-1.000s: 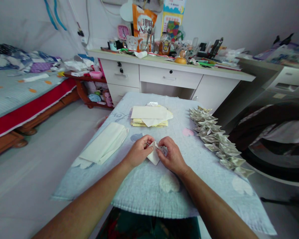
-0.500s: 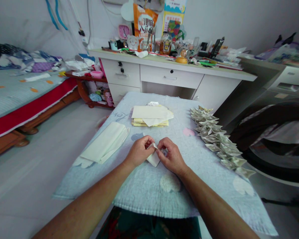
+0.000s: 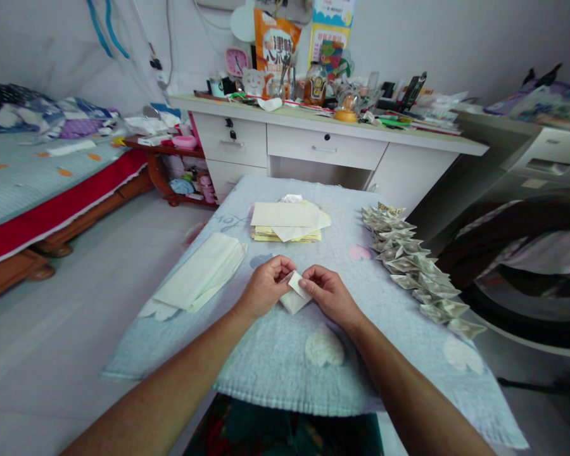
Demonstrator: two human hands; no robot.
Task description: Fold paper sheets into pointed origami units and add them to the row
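Note:
A small folded piece of white paper (image 3: pixel 294 300) is between my two hands, just above the cloth-covered table. My left hand (image 3: pixel 268 285) pinches its left edge, fingers closed. On the other side my right hand (image 3: pixel 329 292) grips the paper's right edge between thumb and fingers. One flap stands up between the fingertips, and the lower corner points toward me. Beyond the hands lies a stack of yellowish paper sheets (image 3: pixel 285 215). A pile of larger pale sheets (image 3: pixel 199 272) rests left of my left hand. Rows of folded paper pieces (image 3: pixel 413 266) with pointed tips stand on the right.
A light blue quilted cloth (image 3: pixel 266 373) covers the table. Behind it is a white desk (image 3: pixel 237 133) crowded with jars, a clock and an orange bag. A washing machine (image 3: pixel 541 183) stands at the right, and a bed (image 3: pixel 38 177) at the left.
The flap of the folded paper now lies wider and flatter between my fingertips. My right hand has shifted slightly right, and the hands are a little farther apart.

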